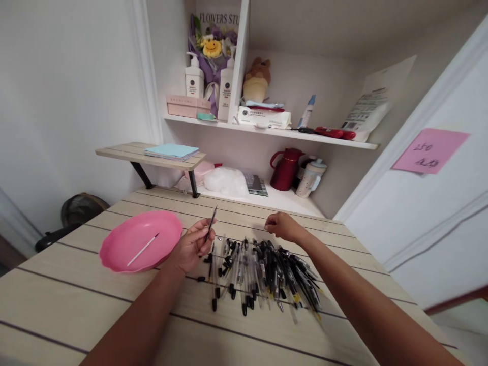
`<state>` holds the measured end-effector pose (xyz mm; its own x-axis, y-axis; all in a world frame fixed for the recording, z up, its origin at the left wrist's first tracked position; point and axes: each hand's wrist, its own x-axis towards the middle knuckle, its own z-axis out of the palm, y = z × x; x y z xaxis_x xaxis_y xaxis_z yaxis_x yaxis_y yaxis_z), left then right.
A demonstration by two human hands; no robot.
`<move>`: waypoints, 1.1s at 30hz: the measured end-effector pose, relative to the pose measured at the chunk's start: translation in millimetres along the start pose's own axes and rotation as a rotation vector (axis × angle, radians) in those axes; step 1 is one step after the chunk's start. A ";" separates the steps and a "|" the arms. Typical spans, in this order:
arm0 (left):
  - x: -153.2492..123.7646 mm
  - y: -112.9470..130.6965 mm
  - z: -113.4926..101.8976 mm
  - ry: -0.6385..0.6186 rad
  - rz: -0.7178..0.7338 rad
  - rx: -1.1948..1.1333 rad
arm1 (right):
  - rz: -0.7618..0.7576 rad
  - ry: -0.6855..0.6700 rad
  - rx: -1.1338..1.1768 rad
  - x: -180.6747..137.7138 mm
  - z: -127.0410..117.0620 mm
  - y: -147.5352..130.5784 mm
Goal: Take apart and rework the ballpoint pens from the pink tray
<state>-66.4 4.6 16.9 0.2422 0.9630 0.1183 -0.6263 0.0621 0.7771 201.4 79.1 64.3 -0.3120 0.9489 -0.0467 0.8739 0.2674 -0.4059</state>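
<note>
My left hand [196, 245] pinches a thin dark pen refill [210, 223], its pointed tip up, between the pink bowl and a pile of pens. My right hand [284, 226] is closed above the far edge of the pile, fingers curled together; whether anything is in them is hidden. Below the hands, the pile of pen parts [259, 274] holds clear barrels, black caps and several dark pens, with a few yellow bits. In the pink bowl [114, 244] with a wavy rim lies one white refill [143, 249] with a dark tip.
A small raised shelf [122, 149] on black legs carries blue paper pads [171, 151]. Behind the slatted table [95, 300] are a plastic bag [225, 181], a red jug [286, 170] and a tumbler [310, 178]. Bottles and a plush toy [256, 80] stand on the upper shelf.
</note>
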 end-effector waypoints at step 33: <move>-0.4 -12.3 8.4 0.031 -0.149 0.226 | -0.066 0.206 1.386 1.9 45.5 -76.9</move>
<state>-52.5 1.3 12.5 0.2949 0.9552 -0.0240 -0.4029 0.1471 0.9033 116.7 52.7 54.0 -0.1720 0.9809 0.0913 -0.2510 0.0460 -0.9669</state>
